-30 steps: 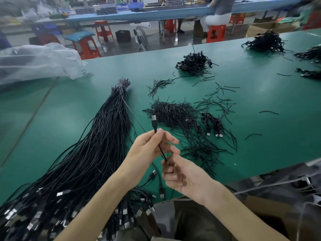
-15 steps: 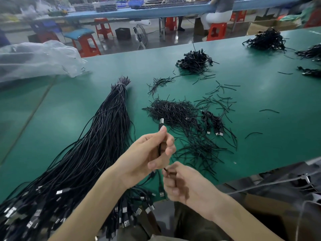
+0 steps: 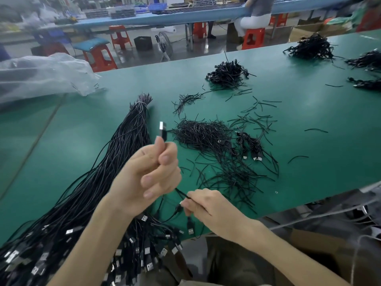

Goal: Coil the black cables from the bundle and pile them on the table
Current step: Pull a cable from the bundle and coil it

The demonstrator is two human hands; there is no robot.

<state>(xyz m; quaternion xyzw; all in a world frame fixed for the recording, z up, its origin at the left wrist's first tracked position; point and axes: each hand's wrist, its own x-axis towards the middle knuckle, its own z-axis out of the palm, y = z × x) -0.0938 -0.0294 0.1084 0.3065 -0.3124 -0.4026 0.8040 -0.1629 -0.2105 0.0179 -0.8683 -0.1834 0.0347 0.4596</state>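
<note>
Green tabletop (image 3: 329,112) carries a long cable bundle (image 3: 123,157) on the left and a pile of coiled cables (image 3: 228,76) farther off. Near its edge, the left hand (image 3: 148,176) has its grip curled round one black cable (image 3: 181,193), plug (image 3: 162,130) upward; the right hand (image 3: 208,205) pinches the same cable lower down.

Holds the left hand (image 3: 148,174) raised at centre, fingers curled in with the nails facing the camera. Pinches a black cable (image 3: 163,133) between thumb and forefinger, plug end standing up above the fingertips. Sets the right hand (image 3: 208,205) lower and nearer, just right of the left, knuckles up, fingers curled. Pinches the same cable at fingertips that point left. Reaches in with both forearms bare, the left forearm (image 3: 88,250) from the near left, the right forearm (image 3: 278,250) from the near right, converging at the hands.
</note>
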